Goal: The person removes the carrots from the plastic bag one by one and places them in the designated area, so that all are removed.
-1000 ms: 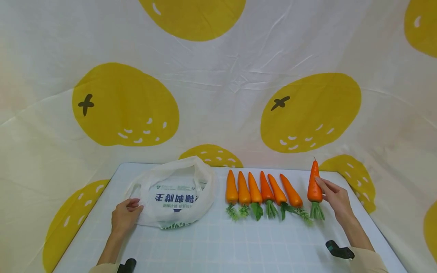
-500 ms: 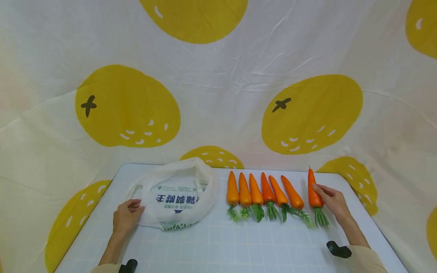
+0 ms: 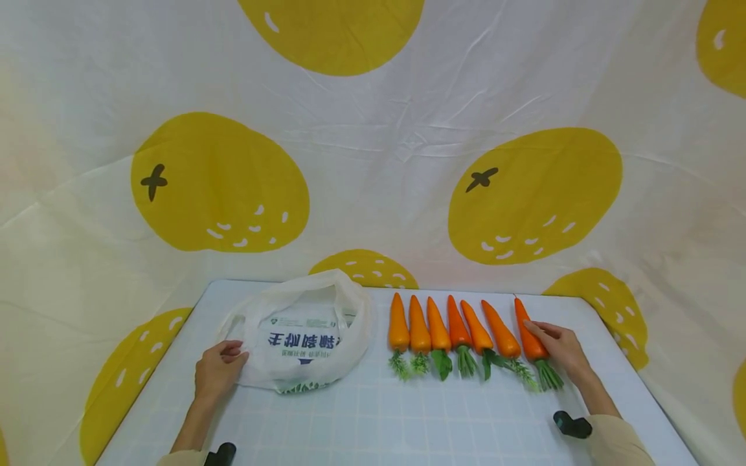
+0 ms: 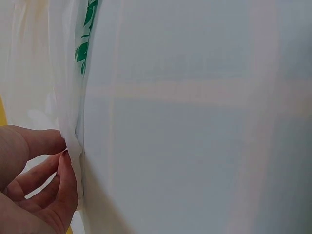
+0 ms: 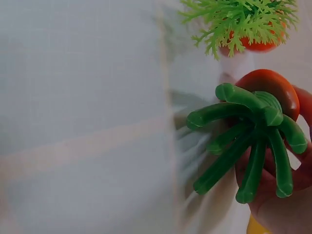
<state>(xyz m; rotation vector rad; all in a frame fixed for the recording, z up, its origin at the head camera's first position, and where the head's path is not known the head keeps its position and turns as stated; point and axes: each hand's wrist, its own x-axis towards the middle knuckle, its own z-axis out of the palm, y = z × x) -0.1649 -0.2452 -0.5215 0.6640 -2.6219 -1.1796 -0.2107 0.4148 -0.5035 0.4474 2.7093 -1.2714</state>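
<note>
At the right end of a row of carrots, my right hand (image 3: 561, 349) grips an orange-red carrot (image 3: 529, 336) with cut green stems. In the right wrist view its stem stubs (image 5: 253, 141) face the camera, and the fingers wrap round its far side. Its tip points away from me, slanting left, close beside a paler orange carrot (image 3: 501, 331) with feathery leaves. My left hand (image 3: 218, 370) pinches the near left edge of a white plastic bag (image 3: 315, 366) between thumb and fingertips. The left wrist view shows the pinched film (image 4: 73, 141) hanging beside green leaf print.
Several more carrots (image 3: 419, 327) lie side by side left of the held one, leafy ends toward me. The bag lies left of them with its handles (image 3: 350, 291) spread. A fruit-printed cloth (image 3: 373, 194) hangs behind the pale checked table (image 3: 373, 427).
My right hand has brought the carrot down and left, from standing apart on the right to the end of the row. My left hand keeps its pinch on the bag.
</note>
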